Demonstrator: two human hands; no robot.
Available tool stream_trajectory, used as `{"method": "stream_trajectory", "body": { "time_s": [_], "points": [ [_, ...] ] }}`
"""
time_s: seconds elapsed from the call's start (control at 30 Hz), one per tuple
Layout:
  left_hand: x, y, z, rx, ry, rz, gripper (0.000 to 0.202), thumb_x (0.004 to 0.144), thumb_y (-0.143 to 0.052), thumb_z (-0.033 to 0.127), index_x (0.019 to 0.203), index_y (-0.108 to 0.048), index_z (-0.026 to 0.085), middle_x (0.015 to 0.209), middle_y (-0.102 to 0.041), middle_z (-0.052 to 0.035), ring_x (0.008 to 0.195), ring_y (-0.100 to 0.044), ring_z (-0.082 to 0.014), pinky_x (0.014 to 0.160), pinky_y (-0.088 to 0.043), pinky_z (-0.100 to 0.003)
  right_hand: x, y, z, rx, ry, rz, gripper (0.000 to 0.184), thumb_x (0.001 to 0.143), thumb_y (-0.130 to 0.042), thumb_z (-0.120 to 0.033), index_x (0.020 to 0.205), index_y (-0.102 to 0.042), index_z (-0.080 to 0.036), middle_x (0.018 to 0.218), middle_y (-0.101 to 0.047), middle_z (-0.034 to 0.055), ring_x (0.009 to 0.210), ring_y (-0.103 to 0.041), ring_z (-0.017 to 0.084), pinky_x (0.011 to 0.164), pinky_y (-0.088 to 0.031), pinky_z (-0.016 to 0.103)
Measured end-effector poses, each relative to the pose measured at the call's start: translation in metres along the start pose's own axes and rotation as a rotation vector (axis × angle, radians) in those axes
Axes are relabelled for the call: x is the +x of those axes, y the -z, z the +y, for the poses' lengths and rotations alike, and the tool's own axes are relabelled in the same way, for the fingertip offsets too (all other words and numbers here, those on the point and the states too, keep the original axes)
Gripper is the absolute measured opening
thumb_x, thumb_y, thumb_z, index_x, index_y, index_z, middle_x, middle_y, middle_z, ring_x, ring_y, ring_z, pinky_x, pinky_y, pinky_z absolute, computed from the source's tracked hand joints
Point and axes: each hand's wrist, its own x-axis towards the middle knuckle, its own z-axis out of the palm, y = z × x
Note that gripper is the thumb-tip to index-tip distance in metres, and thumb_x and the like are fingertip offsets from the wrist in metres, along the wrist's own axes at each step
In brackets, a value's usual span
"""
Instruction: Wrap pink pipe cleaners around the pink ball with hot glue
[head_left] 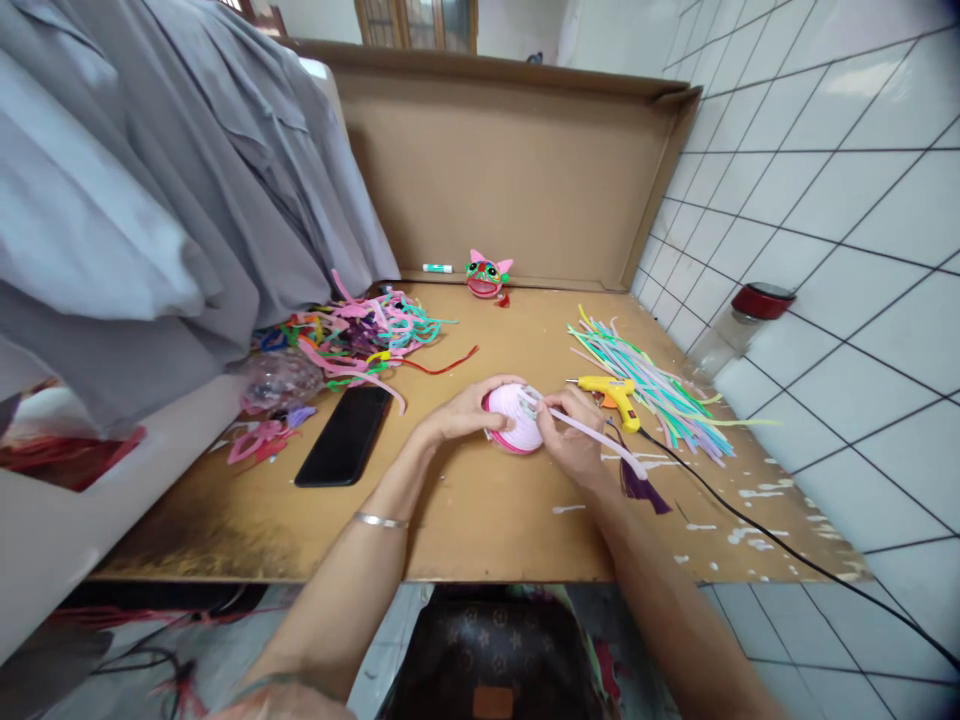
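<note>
A round, pale pink coiled piece (513, 418) with a darker pink rim sits between my hands above the table. My left hand (474, 410) wraps round its left side, thumb across the front. The fingers of my right hand (571, 438) pinch a pale pink pipe cleaner (600, 436) at the piece's right edge. The strip's free end sticks out to the right, over my hand. Just beyond my right hand lies a yellow glue gun (611, 397). A dark purple tassel (643, 488) rests to the right of my right wrist.
Pastel pipe cleaners (645, 375) lie at the right, near a red-lidded jar (739, 325). A tangled colourful pile (375, 330) and a black phone (343, 436) are at the left. A decorated animal-face figure (486, 275) stands at the back. The glue gun's cord (772, 532) crosses the right side.
</note>
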Motion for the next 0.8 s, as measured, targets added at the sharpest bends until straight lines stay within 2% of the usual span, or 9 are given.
{"method": "stream_trajectory", "body": {
  "time_s": [0.23, 0.43, 0.6, 0.8],
  "points": [
    [0.0018, 0.0007, -0.0016, 0.003, -0.024, -0.018, 0.073, 0.058, -0.073, 0.025, 0.129, -0.056, 0.014, 0.126, -0.063, -0.0099, 0.113, -0.057, -0.0264, 0.103, -0.045, -0.040, -0.0005, 0.0004, -0.0051, -0.039, 0.037, -0.046, 0.017, 0.084, -0.053, -0.012, 0.071, -0.049, -0.023, 0.066, -0.054, -0.0011, 0.062, -0.053, 0.015, 0.059, -0.041, 0.027],
    [0.0016, 0.0006, -0.0018, -0.022, -0.011, -0.025, 0.076, 0.058, -0.074, 0.026, 0.131, -0.054, 0.014, 0.126, -0.063, -0.0106, 0.113, -0.057, -0.0257, 0.104, -0.044, -0.040, 0.0000, 0.0009, -0.0053, -0.079, 0.011, 0.017, 0.019, 0.081, -0.054, -0.012, 0.068, -0.047, -0.023, 0.063, -0.051, -0.0020, 0.060, -0.050, 0.014, 0.058, -0.039, 0.027],
    [0.0006, 0.0004, -0.0007, 0.003, -0.012, -0.030, 0.073, 0.060, -0.072, 0.025, 0.131, -0.054, 0.016, 0.125, -0.063, -0.0090, 0.112, -0.057, -0.0252, 0.104, -0.043, -0.040, -0.0020, 0.0000, -0.0076, -0.036, 0.013, -0.051, 0.017, 0.082, -0.053, -0.012, 0.069, -0.049, -0.023, 0.064, -0.052, -0.0015, 0.059, -0.050, 0.014, 0.056, -0.038, 0.027],
    [-0.0002, 0.0004, -0.0008, 0.019, -0.008, -0.027, 0.074, 0.060, -0.072, 0.025, 0.132, -0.054, 0.016, 0.126, -0.062, -0.0085, 0.111, -0.058, -0.0249, 0.102, -0.045, -0.038, -0.0031, -0.0007, -0.0068, -0.024, 0.016, -0.067, 0.016, 0.083, -0.054, -0.014, 0.070, -0.051, -0.023, 0.064, -0.052, -0.0016, 0.058, -0.050, 0.014, 0.055, -0.038, 0.028]
  ]
}}
